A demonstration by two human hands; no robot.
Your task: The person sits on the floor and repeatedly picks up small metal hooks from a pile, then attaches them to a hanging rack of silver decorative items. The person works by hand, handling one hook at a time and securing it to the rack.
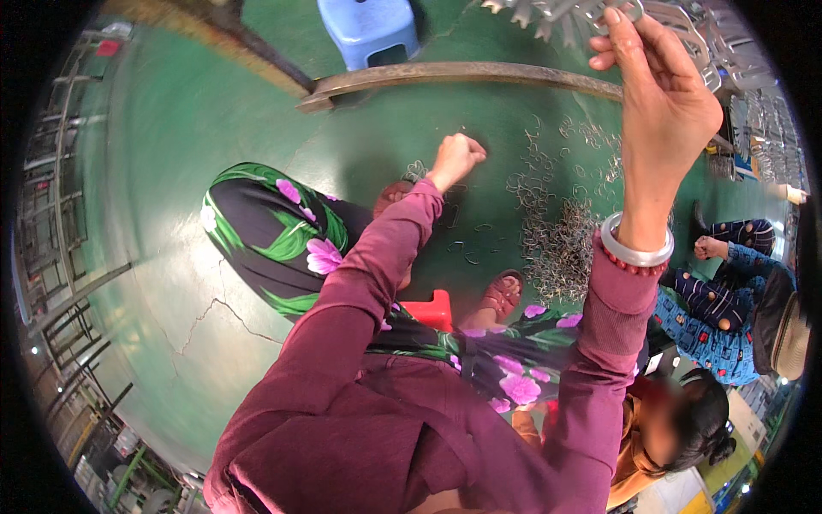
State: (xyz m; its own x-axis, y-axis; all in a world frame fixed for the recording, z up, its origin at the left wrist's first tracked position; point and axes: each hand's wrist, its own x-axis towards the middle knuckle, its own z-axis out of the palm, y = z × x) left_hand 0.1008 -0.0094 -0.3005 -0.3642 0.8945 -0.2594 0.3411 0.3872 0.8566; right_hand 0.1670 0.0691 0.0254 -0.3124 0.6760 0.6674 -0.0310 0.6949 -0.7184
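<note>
My right hand [668, 98] is raised at the top right, thumb and fingers closed on a shiny metal piece [632, 10] whose upper part is cut off by the picture's edge. More silvery metal parts [548, 19] with toothed edges hang beside those fingertips. Lower and to the left, my left hand [458, 161] is closed over the green floor, its fingers bunched together. Whatever it may hold is hidden or too small to make out. Close to its wrist lies a little cluster of bent wire-like pieces [415, 170].
Small curved metal pieces [561, 244] are heaped on the floor between my hands. A metal bar [479, 73] crosses ahead, with a blue plastic stool [368, 30] beyond. A red stool [432, 310] is under me. Two people sit at right, one in a blue patterned shirt [706, 334].
</note>
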